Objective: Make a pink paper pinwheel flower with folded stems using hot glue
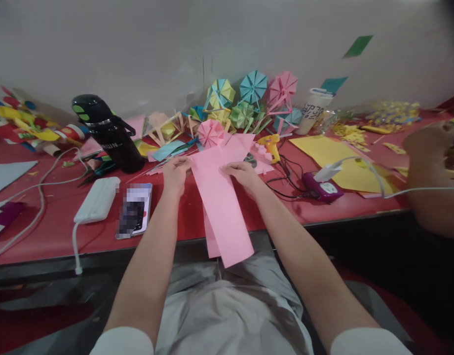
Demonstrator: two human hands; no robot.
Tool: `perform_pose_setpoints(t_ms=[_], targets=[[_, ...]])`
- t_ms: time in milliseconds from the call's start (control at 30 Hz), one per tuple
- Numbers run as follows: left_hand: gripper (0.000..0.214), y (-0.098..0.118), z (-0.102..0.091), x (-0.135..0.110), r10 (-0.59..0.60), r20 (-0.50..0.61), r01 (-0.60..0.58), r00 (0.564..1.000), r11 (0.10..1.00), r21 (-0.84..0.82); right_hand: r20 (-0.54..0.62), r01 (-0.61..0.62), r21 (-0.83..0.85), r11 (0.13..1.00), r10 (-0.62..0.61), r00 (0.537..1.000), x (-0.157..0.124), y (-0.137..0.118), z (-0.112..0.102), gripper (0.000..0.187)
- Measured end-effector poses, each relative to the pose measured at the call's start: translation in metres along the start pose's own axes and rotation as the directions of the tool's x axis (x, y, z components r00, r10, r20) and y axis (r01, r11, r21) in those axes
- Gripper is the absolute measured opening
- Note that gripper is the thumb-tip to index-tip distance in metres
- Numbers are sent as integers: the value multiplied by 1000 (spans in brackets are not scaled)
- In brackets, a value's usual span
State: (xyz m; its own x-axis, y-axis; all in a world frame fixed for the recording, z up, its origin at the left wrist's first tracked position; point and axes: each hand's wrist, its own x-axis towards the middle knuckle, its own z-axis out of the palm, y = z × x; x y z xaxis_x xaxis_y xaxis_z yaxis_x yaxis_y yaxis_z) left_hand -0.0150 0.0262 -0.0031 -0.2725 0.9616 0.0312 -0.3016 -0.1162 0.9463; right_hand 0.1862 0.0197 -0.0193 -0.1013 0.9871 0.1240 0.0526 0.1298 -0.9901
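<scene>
Between my two hands a folded sheet of pink paper (223, 212) hangs over the table's front edge, its lower end above my lap. My left hand (176, 173) pinches its upper left corner. On the right side, my right hand (242, 175) grips the paper's edge between thumb and fingers. Just beyond lie more pink paper pieces (242, 144) and a pink folded paper wheel (211, 133). A smartphone (147, 209) rests left of my left forearm. Scissors handles (250, 159) show partly beside my right hand.
Behind stand several coloured paper wheels (253, 87) against the wall. A black bottle (110, 133) and white power bank (98, 199) are left. A yellow glue gun (270, 146), purple power strip (321, 187), yellow sheets (338, 158), cup (312, 111) and another person's arm (432, 172) are right.
</scene>
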Motion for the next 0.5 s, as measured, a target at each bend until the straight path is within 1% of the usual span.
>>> perform_pose_setpoints(t_ms=[100,167,200,267,333,367,433,500], targets=[[16,-1,-1,2,11,-13,-11,1000,1000,-2,-73,24,-132,991,-34,997,-1,0,0,53],[16,-1,-1,3,14,-22,-14,1000,1000,-12,-73,30,-122,992,-40,997,-2,-1,0,58],[15,0,-2,3,14,-28,-14,1000,1000,-19,-41,28,-85,996,-31,999,-2,-1,1,57],[13,1,-2,4,10,-51,-12,999,999,-34,59,6,-14,1000,-5,998,-4,-1,1,51],[11,3,-3,5,7,-80,-11,997,999,-46,108,-13,-23,1000,16,994,-5,-1,2,49],[11,4,-3,5,8,-90,-13,996,999,-53,99,-15,-59,998,21,995,-5,-2,2,50],[10,4,-4,6,14,-102,-21,995,997,-70,45,-7,-132,991,13,999,-6,-3,2,57],[10,4,-6,8,22,-113,-31,993,996,-84,21,12,-145,989,-9,1000,-7,-5,1,61]])
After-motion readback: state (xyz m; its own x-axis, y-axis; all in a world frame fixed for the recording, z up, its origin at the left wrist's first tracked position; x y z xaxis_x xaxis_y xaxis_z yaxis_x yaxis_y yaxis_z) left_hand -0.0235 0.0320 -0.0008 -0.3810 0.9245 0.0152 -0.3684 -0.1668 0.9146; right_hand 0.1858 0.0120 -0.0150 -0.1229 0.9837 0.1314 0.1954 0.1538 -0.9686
